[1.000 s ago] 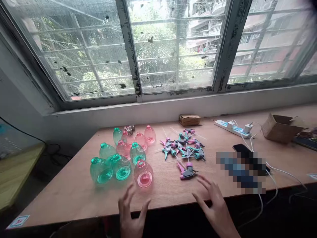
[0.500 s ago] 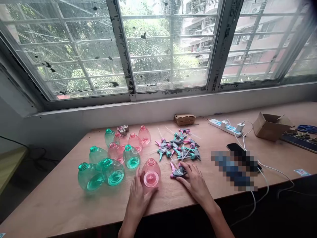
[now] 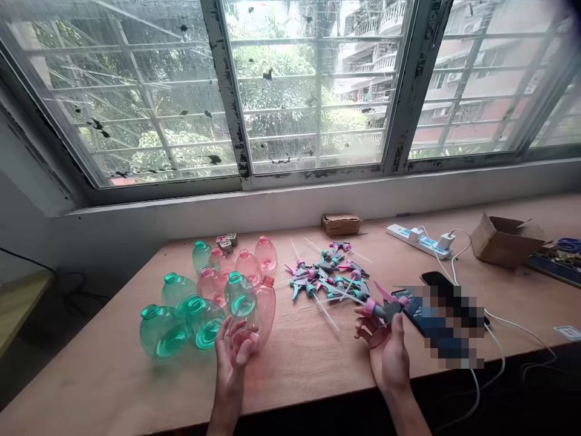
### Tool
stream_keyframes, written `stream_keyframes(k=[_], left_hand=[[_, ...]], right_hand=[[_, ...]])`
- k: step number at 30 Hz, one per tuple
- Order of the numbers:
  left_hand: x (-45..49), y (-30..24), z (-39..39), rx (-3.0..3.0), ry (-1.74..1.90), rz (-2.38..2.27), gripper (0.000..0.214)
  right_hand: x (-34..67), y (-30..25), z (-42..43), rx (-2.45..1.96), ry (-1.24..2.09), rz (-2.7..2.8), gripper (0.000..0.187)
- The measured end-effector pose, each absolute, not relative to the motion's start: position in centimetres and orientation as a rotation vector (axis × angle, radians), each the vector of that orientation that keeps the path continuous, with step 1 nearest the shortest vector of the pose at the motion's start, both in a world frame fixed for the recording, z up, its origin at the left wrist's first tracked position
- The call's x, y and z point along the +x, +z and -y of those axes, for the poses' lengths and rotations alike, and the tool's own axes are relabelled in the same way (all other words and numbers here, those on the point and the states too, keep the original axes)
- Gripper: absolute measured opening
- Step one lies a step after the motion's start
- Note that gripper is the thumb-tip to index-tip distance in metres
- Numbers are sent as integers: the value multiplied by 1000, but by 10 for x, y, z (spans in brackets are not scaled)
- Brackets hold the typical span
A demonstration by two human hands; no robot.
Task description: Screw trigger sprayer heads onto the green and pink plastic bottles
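My left hand (image 3: 232, 360) is closed around the lower end of a clear pink bottle (image 3: 267, 312), which leans with its threaded neck up and away. In my right hand (image 3: 391, 357), palm turned up, is a pink and grey spray trigger head (image 3: 381, 307); its thin tube points left over the table. Several green bottles (image 3: 161, 330) and pink bottles (image 3: 249, 266), all without tops, stand to the left, close by the held one. A pile of spray trigger heads (image 3: 329, 275) in pink, green and grey lies beyond, between my hands.
Two phones (image 3: 438, 281), partly blurred out, lie right of my right hand. Behind them are a white power strip (image 3: 417, 240) with cables and an open cardboard box (image 3: 503, 242). A small flat carton (image 3: 341, 224) sits by the wall below the window.
My right hand has lifted the spray trigger head off the table and moved right, turning palm up. My left hand has tilted the pink bottle and shifted it left.
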State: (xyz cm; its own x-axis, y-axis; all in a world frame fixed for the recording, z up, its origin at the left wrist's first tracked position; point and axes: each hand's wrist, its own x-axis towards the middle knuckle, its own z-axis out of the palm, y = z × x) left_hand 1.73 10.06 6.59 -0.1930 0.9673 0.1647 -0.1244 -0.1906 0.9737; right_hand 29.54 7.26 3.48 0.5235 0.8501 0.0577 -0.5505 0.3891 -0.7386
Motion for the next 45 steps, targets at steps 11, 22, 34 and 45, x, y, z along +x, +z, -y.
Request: stream_keyframes(k=[11,22,34,45], left_hand=[[12,56,-103,1048,1439,-1223,52],[13,55,-100,1104,1330,-1233,58],[22,64,-95,1345,1098,-1117,60],[30,59,-96,1457,959,-1181,98]], right_hand=[[286,36,-70,-749,1096,436,37],[281,40,-68,-906,1155,635,44],[274,51,-60,-1151,1195,966,45],[260,49,-70,-1048,1243,851,43]])
